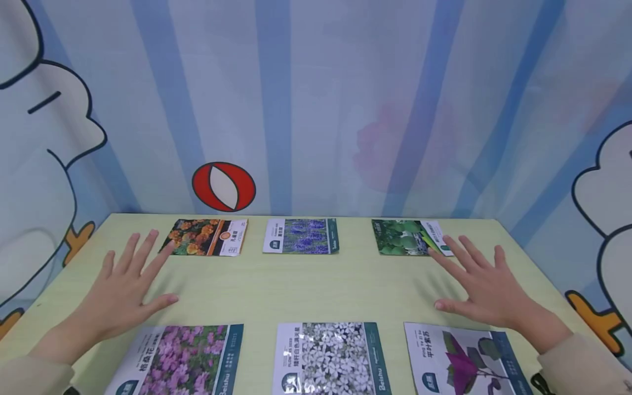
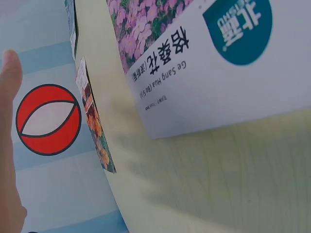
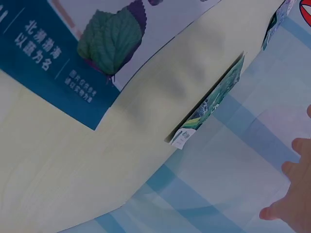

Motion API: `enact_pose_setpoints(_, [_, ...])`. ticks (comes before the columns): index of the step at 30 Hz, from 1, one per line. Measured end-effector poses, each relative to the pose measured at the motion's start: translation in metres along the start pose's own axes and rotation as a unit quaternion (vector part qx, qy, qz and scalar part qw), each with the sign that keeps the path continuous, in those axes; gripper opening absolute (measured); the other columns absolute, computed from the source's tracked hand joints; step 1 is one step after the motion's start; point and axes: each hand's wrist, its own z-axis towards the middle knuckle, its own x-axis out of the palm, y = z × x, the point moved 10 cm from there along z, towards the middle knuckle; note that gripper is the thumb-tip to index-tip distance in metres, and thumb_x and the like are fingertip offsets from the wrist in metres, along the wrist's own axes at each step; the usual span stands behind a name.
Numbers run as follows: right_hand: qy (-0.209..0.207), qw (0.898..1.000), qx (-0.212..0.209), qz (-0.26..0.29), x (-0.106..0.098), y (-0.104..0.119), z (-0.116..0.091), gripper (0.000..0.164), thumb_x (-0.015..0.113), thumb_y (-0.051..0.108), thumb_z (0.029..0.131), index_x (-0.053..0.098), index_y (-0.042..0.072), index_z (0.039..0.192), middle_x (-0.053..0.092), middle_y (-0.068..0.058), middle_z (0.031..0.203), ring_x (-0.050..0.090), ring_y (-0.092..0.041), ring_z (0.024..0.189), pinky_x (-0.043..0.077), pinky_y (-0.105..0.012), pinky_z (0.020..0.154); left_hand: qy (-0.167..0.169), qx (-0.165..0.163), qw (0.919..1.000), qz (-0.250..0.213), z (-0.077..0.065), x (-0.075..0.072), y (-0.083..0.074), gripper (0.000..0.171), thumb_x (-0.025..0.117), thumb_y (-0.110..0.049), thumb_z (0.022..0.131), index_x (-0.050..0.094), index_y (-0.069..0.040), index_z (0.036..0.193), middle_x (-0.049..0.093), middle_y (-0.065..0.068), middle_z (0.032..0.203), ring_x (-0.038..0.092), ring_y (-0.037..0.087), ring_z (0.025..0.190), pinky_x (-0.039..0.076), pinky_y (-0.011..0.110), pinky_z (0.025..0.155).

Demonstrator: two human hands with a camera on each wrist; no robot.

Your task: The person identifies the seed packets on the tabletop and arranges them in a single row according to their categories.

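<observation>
1. While its fingers spread wide, left hand [image 1: 122,292] hovers left of the white-flower packet [image 1: 333,359].
2. Right hand [image 1: 489,291]: likewise wide, right of that packet.
3. Pink-flower packet [image 1: 185,359]: left of it; purple-leaf packet [image 1: 464,362]: right.

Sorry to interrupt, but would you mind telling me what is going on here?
A person's left hand and right hand are spread above a table, holding nothing. Along the far edge lie an orange-flower packet, a purple-flower packet and a green-leaf packet. In the nearer row are a pink-flower packet, a white-flower packet and a purple-leaf packet.
</observation>
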Motion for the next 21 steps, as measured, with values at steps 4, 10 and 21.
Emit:
enact_pose_setpoints(4, [0.004,1.000,-0.024,0.017,-0.002,0.004,0.004,0.085,0.061,0.060,0.078,0.025,0.027,0.148,0.024,-0.012,0.151,0.020,-0.039,0.136,0.015,-0.077,0.091,0.005,-0.009,0.9999,-0.006,0.003,-0.002,0.005,0.092,0.055,-0.057,0.085,0.001,-0.022,0.151,-0.006,0.013,0.155,-0.010,0.038,0.139,0.011,0.076,0.095])
enact_pose_setpoints(10, [-0.040,0.992,-0.106,0.052,-0.015,0.021,0.014,0.067,0.067,0.049,0.080,0.048,0.016,0.135,0.049,-0.012,0.133,0.044,-0.032,0.120,0.035,-0.060,0.092,0.037,-0.017,0.9984,-0.040,0.011,0.000,0.014,0.081,0.055,-0.047,0.090,0.011,-0.016,0.151,0.014,0.023,0.150,0.022,0.050,0.129,0.028,0.073,0.085])
enact_pose_setpoints(21, [-0.064,0.982,-0.159,0.085,-0.021,0.040,0.041,0.044,0.067,0.032,0.085,0.061,0.007,0.120,0.062,-0.008,0.112,0.058,-0.026,0.102,0.050,-0.047,0.082,0.090,-0.100,0.9776,-0.162,0.015,0.008,0.051,0.074,0.048,-0.045,0.095,0.024,0.005,0.143,0.027,0.037,0.137,0.028,0.055,0.121,0.027,0.069,0.091])
